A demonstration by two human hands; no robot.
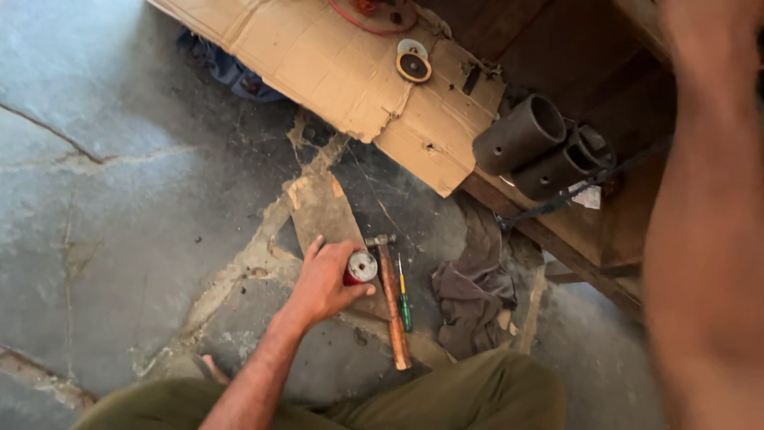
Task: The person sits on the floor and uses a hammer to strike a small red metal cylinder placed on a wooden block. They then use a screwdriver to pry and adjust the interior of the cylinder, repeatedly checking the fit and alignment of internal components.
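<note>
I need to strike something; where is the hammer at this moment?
In the head view, the hammer lies on the floor just right of the left hand, which holds a red spool; a green screwdriver lies along its right side.

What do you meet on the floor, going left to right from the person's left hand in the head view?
left hand → red can → hammer → screwdriver → dark rag

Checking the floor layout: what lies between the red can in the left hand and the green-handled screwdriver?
In the head view, a wooden-handled hammer lies between the red can and the screwdriver.
</note>
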